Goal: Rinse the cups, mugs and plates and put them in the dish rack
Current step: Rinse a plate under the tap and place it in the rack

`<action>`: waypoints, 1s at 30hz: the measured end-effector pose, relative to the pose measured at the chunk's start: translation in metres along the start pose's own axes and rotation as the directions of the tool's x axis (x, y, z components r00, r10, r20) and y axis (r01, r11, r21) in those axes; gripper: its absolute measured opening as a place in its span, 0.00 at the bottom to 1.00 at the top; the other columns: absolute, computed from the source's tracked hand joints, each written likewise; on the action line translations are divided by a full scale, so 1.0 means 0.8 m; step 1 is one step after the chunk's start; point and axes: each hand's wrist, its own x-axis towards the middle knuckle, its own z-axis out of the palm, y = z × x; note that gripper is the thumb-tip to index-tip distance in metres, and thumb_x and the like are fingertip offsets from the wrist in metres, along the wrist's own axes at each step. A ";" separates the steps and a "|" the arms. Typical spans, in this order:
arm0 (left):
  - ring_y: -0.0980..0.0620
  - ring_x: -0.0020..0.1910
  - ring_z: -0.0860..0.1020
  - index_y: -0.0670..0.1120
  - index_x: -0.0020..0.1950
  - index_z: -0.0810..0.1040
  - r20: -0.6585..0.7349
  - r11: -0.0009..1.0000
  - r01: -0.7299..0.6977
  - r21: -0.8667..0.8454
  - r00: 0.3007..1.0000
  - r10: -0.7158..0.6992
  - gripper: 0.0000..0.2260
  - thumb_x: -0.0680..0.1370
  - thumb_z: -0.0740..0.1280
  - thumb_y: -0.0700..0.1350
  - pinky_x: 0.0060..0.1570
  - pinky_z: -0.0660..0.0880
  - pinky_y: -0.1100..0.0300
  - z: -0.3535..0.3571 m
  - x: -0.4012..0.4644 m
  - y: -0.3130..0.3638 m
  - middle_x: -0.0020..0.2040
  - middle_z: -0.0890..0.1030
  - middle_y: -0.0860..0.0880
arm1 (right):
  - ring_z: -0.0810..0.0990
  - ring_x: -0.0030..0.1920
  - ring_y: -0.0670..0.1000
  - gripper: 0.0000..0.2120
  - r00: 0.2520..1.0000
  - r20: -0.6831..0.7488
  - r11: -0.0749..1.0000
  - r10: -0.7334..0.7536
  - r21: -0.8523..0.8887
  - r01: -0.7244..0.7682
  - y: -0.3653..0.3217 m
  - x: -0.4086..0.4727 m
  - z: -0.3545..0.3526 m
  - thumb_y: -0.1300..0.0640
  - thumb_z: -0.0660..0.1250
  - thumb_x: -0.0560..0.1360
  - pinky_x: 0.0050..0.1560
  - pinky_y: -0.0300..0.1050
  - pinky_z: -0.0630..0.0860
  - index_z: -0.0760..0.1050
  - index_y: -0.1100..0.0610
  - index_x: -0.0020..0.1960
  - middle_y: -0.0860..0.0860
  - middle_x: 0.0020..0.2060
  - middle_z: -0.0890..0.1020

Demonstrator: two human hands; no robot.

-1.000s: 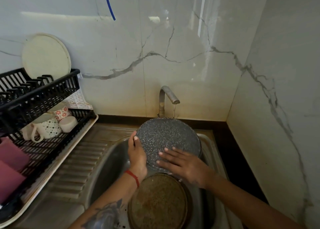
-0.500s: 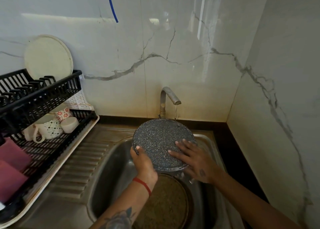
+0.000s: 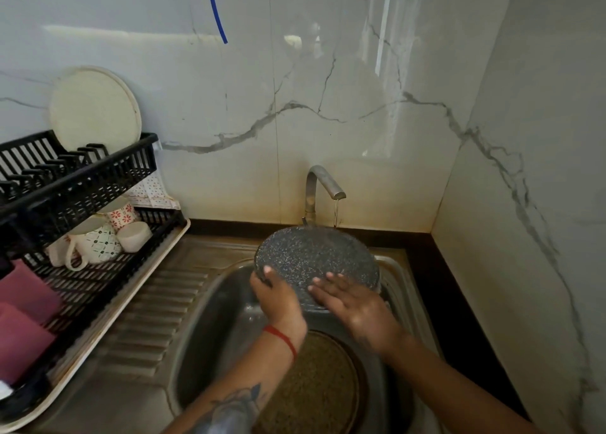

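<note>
You were mid-rinse: left hand (image 3: 277,297) gripped the speckled plate (image 3: 316,258) by its rim over the sink (image 3: 210,328), under the tap (image 3: 324,184); right hand (image 3: 354,305) rubbed it, fingers flat. Next likely: slot it in the dish rack (image 3: 82,184).

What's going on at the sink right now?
A person is rinsing a dark speckled plate under the running tap. The left hand grips the plate's left edge while the right hand lies flat on its face. A brown plate waits in the sink below. The dish rack on the left already holds mugs and a cream plate.
</note>
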 end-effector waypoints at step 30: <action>0.43 0.70 0.68 0.58 0.74 0.60 0.120 0.980 0.091 -0.177 0.990 -0.070 0.18 0.84 0.50 0.51 0.67 0.67 0.41 0.003 -0.001 0.005 0.73 0.66 0.45 | 0.35 0.75 0.43 0.24 0.920 0.391 0.971 0.027 0.208 -0.116 0.012 0.008 -0.005 0.37 0.43 0.79 0.71 0.45 0.28 0.46 0.36 0.74 0.40 0.76 0.45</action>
